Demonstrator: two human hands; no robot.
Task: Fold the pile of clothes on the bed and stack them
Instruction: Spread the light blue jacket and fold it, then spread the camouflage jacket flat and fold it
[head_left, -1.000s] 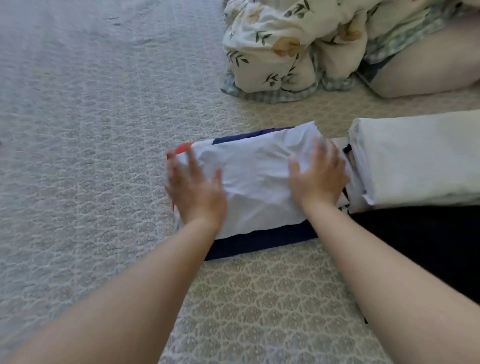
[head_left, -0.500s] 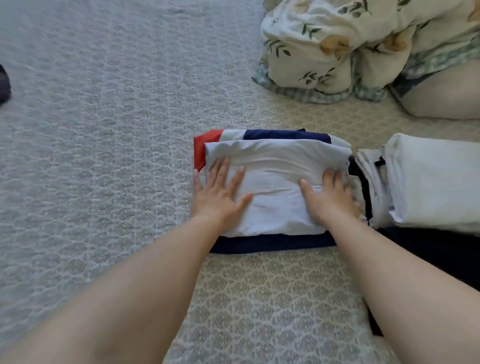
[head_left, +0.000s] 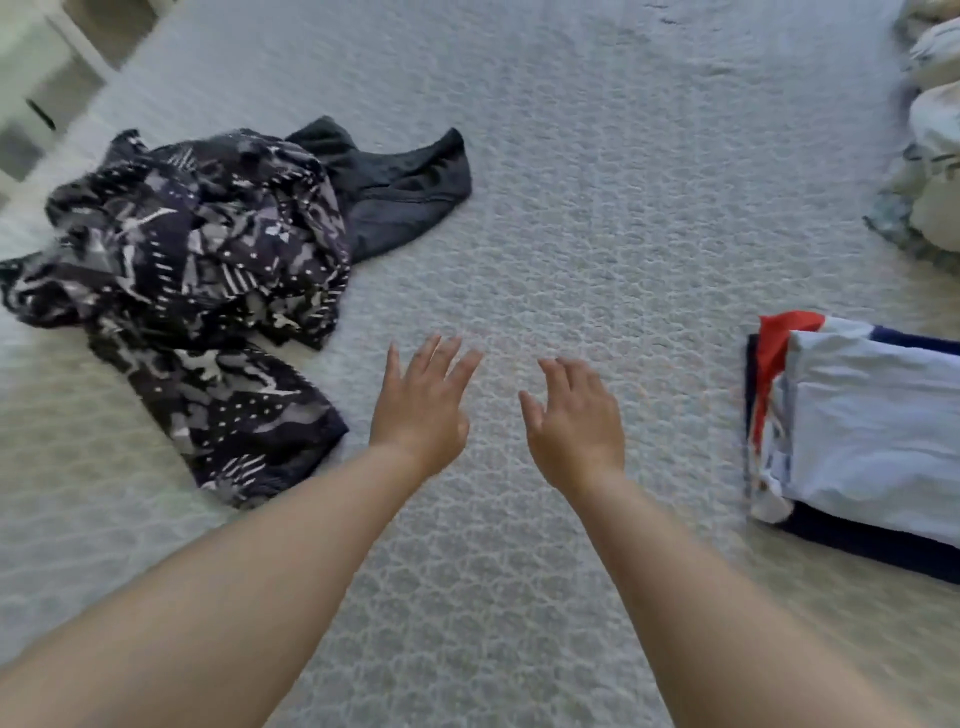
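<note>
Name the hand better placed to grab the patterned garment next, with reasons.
Left. The left hand hovers open nearer the crumpled patterned garment, which lies on its side of the bed. The right hand, also empty, would have to cross over.

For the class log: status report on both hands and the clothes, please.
Left hand and right hand open, grip on nothing. Folded stack at right; patterned garment and dark garment unfolded at left. Bedspread between them bare.

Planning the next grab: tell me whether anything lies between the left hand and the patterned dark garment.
Nothing visible does. The left hand is open above bare bedspread, and only bare cover separates it from the patterned dark garment to its left. The plain dark garment lies behind that one, out of the path.
</note>
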